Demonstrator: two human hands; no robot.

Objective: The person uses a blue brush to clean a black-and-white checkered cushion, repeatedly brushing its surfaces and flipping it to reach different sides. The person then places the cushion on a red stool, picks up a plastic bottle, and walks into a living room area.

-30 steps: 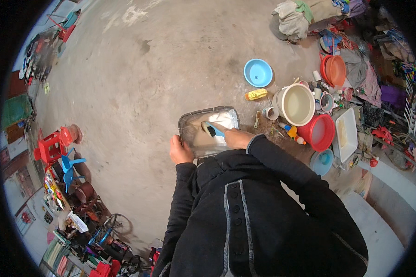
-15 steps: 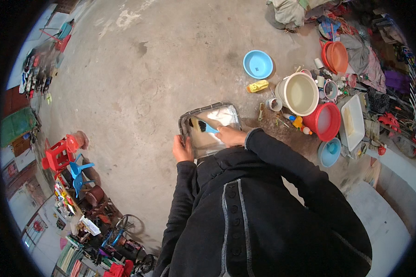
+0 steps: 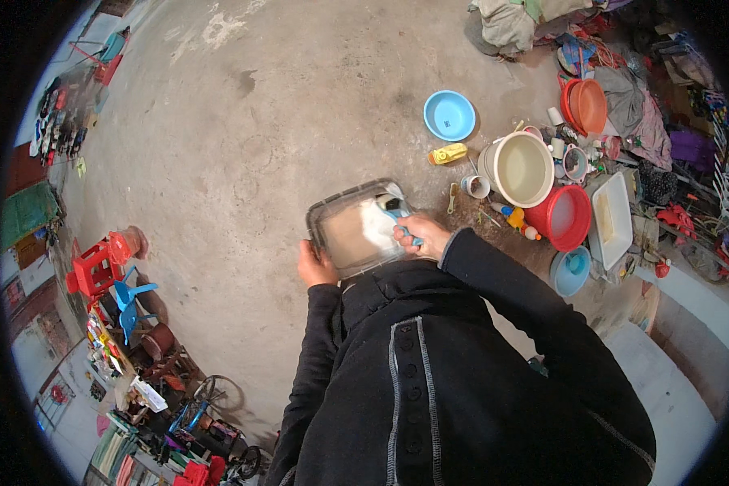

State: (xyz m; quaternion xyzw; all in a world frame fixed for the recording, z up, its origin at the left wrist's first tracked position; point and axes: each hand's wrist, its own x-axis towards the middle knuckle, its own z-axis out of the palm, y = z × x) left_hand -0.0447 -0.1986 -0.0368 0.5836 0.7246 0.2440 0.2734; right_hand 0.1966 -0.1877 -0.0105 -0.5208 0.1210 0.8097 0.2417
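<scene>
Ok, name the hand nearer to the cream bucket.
Right. The right hand, holding the blue brush, is below and left of the cream bucket in the picture; the left hand, at the left edge of the tray, is farther left.

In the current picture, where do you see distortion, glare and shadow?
Head view: straight edges bend toward the black rim; the tray shows a bright white patch near the brush, glare or foam, I cannot tell; same view, a shadow lies beside the blue stool.
</scene>
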